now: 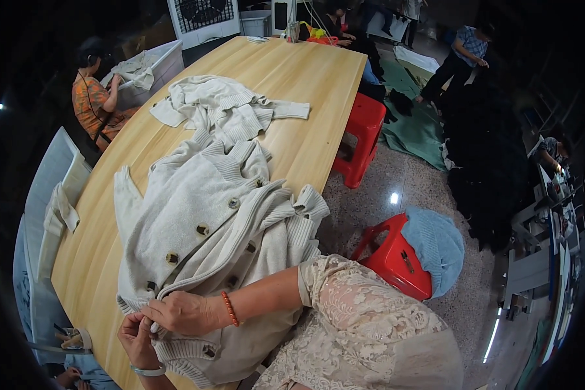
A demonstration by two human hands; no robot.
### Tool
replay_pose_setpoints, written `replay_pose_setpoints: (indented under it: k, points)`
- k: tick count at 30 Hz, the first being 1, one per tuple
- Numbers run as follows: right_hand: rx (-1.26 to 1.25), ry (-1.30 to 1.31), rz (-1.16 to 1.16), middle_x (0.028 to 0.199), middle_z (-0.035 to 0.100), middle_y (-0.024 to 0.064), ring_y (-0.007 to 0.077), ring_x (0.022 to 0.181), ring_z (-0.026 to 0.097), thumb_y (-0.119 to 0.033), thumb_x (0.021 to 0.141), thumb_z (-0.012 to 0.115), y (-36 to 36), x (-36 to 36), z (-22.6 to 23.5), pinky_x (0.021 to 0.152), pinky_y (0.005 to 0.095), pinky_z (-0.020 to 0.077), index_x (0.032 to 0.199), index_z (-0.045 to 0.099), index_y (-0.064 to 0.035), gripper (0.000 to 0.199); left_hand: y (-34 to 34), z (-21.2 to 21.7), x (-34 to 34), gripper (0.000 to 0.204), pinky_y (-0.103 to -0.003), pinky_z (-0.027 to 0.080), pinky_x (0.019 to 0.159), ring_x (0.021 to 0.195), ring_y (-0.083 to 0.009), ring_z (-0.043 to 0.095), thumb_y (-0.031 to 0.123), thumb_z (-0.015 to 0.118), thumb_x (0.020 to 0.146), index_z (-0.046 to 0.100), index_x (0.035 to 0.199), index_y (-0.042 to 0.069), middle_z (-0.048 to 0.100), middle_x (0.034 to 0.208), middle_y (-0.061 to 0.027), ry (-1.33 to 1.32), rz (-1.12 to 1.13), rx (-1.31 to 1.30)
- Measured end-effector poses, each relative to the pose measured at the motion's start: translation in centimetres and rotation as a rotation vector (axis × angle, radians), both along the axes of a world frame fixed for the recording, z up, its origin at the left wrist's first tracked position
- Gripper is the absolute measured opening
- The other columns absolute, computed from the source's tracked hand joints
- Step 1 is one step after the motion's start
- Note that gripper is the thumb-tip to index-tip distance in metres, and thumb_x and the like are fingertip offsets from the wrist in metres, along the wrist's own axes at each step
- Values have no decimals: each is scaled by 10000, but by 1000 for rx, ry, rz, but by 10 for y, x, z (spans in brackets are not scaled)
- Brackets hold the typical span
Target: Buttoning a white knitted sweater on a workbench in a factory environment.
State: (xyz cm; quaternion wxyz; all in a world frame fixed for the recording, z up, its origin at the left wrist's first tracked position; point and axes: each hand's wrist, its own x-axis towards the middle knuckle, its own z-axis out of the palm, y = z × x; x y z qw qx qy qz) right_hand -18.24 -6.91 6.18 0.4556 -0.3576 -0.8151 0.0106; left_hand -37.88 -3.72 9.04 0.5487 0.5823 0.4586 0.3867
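A cream knit cardigan (169,214) with dark buttons lies spread on the wooden table in front of me, its front edges folded over each other. At its lower left corner, by the ribbed hem, my two hands meet. My right hand (183,312), with an orange bead bracelet at the wrist, pinches the knit edge. Just below it, my left hand (138,337), wearing a pale bangle, has its fingers closed on the same edge. The exact bit between the fingertips is hidden. Another cream knit garment (214,104) lies crumpled beyond the cardigan.
The wooden table (318,78) stretches away from me. Red stools (361,136) stand to its right, one bearing a light blue knit (435,247). White bins (52,214) line the left side. A seated person (94,97) handles knits at far left; a dark pile (487,175) lies right.
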Motion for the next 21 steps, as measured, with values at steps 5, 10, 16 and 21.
replay_pose_setpoints:
  k: [5, 10, 16, 21]
  points:
    - [29, -149, 26, 856, 550, 149, 283, 706, 629, -111, 748, 613, 5, 4, -5, 569, 350, 507, 986, 535, 54, 300, 1, -2, -3, 145, -187, 400, 506, 604, -51, 533, 119, 686, 879, 633, 927, -6, 640, 780, -18, -27, -38, -87]
    - [-171, 7, 96, 874, 562, 183, 324, 749, 636, -130, 753, 650, 11, 11, -7, 636, 388, 511, 936, 551, 33, 265, -14, 5, 2, 449, -212, 433, 723, 827, -82, 565, 61, 699, 801, 585, 1214, -71, 624, 994, -32, 50, -225, 130]
    - [-323, 69, 144, 891, 590, 220, 370, 784, 639, -147, 779, 652, 13, 13, -5, 714, 415, 517, 908, 574, 40, 240, -12, -15, -2, 298, -251, 449, 825, 899, -135, 578, -96, 522, 865, 624, 1144, -72, 606, 984, -81, 301, -136, 431]
    - [-357, 48, 243, 964, 534, 189, 372, 865, 609, -118, 799, 631, 16, 19, -14, 764, 427, 495, 1026, 520, 13, 285, -21, -19, 7, 200, -231, 436, 721, 819, -111, 549, -54, 529, 895, 629, 1068, -46, 595, 920, -51, 365, -63, 483]
